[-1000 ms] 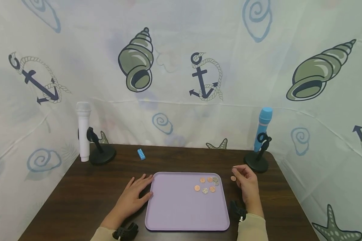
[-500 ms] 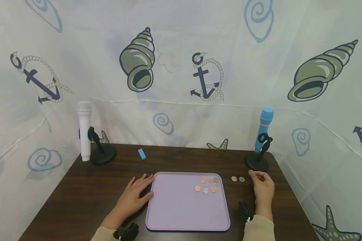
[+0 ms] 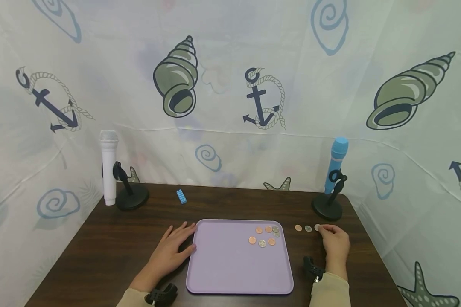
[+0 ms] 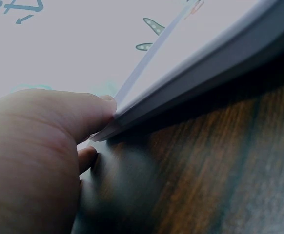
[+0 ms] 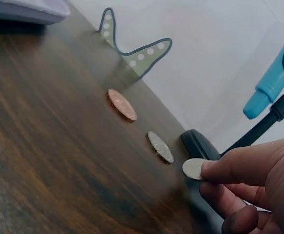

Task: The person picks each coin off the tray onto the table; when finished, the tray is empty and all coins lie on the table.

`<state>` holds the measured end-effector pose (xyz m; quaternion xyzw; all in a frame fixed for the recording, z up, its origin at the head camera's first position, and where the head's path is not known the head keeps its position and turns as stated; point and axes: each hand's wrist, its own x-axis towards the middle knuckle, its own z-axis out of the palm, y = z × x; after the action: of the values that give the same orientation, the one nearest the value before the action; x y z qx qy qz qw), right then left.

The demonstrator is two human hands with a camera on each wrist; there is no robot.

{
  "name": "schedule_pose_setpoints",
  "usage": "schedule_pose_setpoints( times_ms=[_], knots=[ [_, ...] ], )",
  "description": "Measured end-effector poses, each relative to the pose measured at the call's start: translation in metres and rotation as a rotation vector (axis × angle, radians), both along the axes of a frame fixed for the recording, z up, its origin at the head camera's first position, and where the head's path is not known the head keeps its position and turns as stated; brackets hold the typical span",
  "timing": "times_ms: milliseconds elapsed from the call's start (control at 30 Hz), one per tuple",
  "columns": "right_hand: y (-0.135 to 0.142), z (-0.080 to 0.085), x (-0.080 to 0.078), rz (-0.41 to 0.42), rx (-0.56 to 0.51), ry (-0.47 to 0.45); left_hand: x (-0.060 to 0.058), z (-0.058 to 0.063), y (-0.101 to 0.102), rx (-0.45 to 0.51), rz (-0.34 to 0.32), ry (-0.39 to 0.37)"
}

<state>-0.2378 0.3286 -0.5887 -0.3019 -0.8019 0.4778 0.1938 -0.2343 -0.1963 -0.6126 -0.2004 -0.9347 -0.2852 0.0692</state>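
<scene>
Between thumb and fingertips, my right hand [image 3: 335,243] pinches a silver coin [image 5: 193,168] just above the table, right of the tray. To the left of it, a silver coin [image 3: 308,228] and a copper coin [image 3: 298,228] lie on the wood in a row. The lilac tray [image 3: 238,273] holds several copper and silver coins [image 3: 252,240] near its far right corner. With fingers spread, my left hand [image 3: 173,249] rests at the tray's left edge. In the left wrist view its thumb [image 4: 91,112] touches the tray's rim.
A white microphone [image 3: 109,170] in a black stand [image 3: 132,197] is at the back left. At the back right, a blue microphone [image 3: 336,164] leans in another black stand [image 3: 327,207]. A small blue toy brick [image 3: 181,196] lies behind the tray. A shell-print cloth [image 3: 230,149] hangs behind the table.
My right hand has moved right from beside the copper coin. A silver coin now lies beside that one, and the hand has lowered another toward the row's right end. My left hand stays put.
</scene>
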Motion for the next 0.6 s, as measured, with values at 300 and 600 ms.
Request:
schedule_pose_setpoints(
  times_ms=[300, 600],
  knots=[
    [-0.0009, -0.0038, -0.0041, 0.039, 0.096, -0.112, -0.0005, 0.0012, 0.0002, -0.006, 0.002, -0.023],
    [-0.0048, -0.0024, -0.0045, 0.058, 0.111, -0.133, -0.0005, 0.0016, 0.0008, -0.013, 0.000, -0.035]
  ],
)
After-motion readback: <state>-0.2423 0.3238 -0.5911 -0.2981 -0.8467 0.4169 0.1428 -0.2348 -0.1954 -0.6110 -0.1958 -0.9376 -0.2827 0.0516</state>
